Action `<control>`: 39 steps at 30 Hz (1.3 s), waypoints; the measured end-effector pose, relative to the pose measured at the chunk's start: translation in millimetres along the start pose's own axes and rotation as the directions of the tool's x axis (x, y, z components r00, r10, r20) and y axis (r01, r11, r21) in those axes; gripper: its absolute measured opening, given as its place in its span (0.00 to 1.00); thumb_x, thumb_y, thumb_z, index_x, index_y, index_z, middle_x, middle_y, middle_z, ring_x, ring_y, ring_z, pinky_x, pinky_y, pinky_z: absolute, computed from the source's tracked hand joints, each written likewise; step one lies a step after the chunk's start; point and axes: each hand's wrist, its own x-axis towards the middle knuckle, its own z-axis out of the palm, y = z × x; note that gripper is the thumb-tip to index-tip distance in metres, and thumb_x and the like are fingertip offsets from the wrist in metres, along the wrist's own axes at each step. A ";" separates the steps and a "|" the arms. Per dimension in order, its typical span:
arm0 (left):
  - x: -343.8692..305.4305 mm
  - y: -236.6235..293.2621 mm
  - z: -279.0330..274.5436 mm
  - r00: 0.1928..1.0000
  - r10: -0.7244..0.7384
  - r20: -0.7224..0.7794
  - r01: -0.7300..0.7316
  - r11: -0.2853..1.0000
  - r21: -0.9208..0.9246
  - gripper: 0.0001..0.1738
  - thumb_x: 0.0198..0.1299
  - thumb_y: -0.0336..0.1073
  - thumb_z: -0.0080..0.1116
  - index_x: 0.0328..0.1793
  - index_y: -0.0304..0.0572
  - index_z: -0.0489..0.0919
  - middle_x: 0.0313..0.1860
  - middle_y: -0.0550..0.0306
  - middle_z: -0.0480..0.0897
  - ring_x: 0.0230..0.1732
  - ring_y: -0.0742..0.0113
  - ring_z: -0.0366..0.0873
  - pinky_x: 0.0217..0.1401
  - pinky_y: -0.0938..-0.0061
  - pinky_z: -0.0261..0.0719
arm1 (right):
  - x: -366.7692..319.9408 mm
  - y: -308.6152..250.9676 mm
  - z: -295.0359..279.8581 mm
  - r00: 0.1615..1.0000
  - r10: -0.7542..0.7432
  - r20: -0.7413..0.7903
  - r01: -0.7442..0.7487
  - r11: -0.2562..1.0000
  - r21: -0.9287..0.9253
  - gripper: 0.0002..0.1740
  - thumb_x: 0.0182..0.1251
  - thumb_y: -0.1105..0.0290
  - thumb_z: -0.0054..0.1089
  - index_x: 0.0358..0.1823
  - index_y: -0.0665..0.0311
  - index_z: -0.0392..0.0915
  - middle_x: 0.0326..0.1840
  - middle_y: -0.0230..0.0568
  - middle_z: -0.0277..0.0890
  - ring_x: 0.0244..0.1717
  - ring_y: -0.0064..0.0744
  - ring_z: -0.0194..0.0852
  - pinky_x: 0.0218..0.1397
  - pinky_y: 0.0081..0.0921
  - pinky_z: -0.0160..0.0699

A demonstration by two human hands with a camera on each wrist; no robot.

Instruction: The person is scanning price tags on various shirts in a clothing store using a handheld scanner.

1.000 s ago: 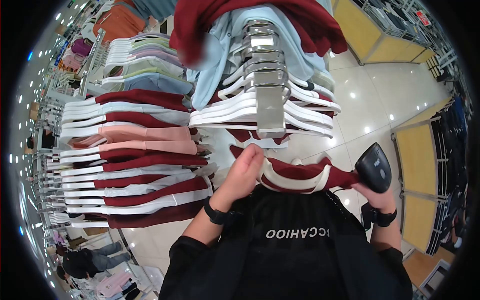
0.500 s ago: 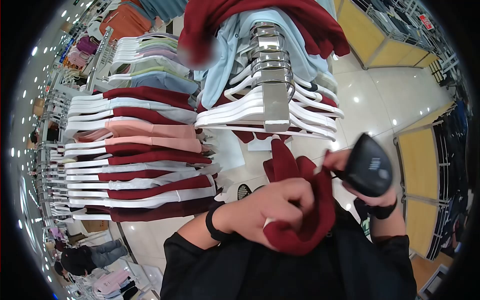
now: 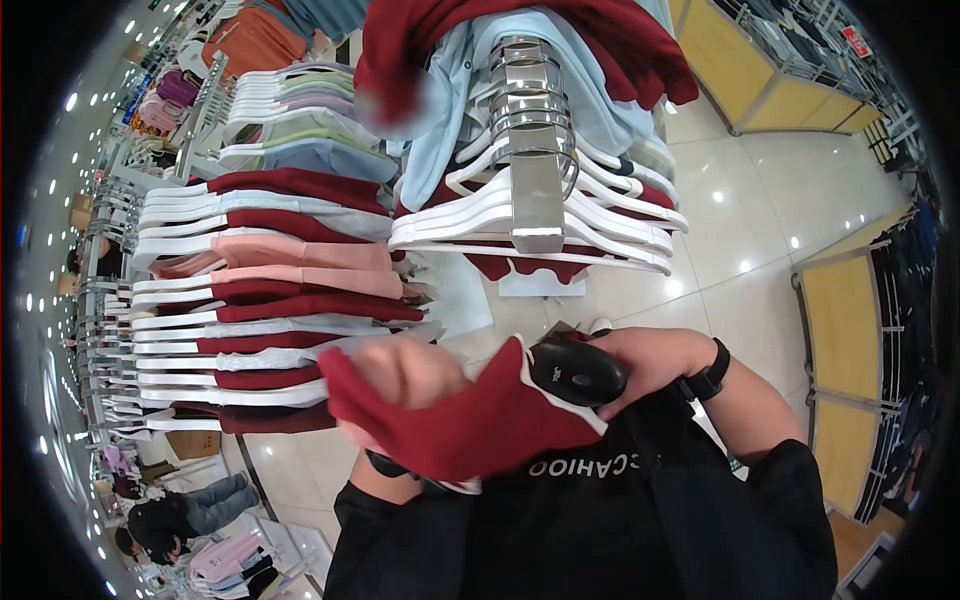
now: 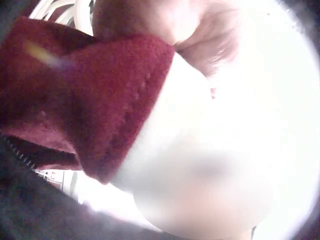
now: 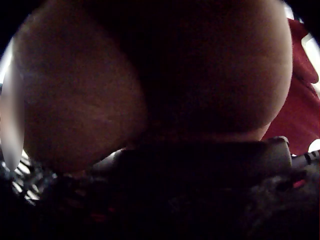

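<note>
far left of the left hand point(image 3: 400, 372), a row of tops point(image 3: 290, 300) in red, pink and pale blue hangs on white hangers point(image 3: 470, 225). above and ahead of both hands, a steel arm point(image 3: 535, 170) carries more hangers with red and pale blue tops.

the left hand is raised in front of the chest and has hold of a red garment point(image 3: 480, 425). the hand is blurred, so how far its fingers curl cannot be told, but the cloth wraps over and under it and hangs from it. in the left wrist view the garment point(image 4: 100, 100) lies right against the palm, with a white edge point(image 4: 170, 125) beside the red.

the garment stretches from the left hand towards the right hand point(image 3: 652, 360), and its right end touches a black scanner point(image 3: 578, 373). the right hand's fingers are curled round the scanner's grip, and its head points left at the cloth. a black strap point(image 3: 708, 376) sits on the right wrist. the right wrist view is dark and mostly filled by the hand, with a strip of the garment point(image 5: 297, 115) at its right edge.

below both hands is the person's black top point(image 3: 600, 520) with white lettering. right of the right hand lies a glossy tiled floor point(image 3: 760, 200), and further right stand yellow panels point(image 3: 835, 320).
</note>
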 end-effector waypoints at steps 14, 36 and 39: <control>-32.9 -25.1 -19.2 0.762 -0.401 -0.509 0.557 0.002 0.831 0.64 0.26 0.46 0.87 0.74 0.41 0.64 0.66 0.47 0.73 0.68 0.51 0.70 0.71 0.62 0.66 | -6.4 -64.3 15.1 0.915 -0.065 -0.399 0.068 0.998 -0.008 0.29 0.52 0.74 0.73 0.57 0.65 0.73 0.46 0.42 0.82 0.47 0.35 0.81 0.54 0.30 0.77; -96.8 -33.9 -96.6 0.641 -0.084 -0.763 0.454 0.843 0.288 0.14 0.64 0.32 0.58 0.54 0.41 0.72 0.43 0.60 0.74 0.41 0.69 0.72 0.49 0.72 0.72 | -90.1 -54.8 -1.0 0.809 0.127 -0.574 -0.035 0.985 0.168 0.24 0.45 0.71 0.80 0.44 0.68 0.78 0.35 0.43 0.82 0.33 0.37 0.79 0.42 0.30 0.77; -97.6 -32.7 -97.9 0.577 0.045 -0.815 0.415 0.844 0.340 0.06 0.66 0.30 0.55 0.48 0.43 0.73 0.36 0.64 0.74 0.34 0.72 0.72 0.43 0.75 0.74 | -90.1 -47.7 -5.8 0.886 -0.035 -0.463 0.004 0.998 -0.067 0.23 0.46 0.68 0.79 0.42 0.67 0.78 0.32 0.44 0.82 0.30 0.39 0.78 0.39 0.29 0.77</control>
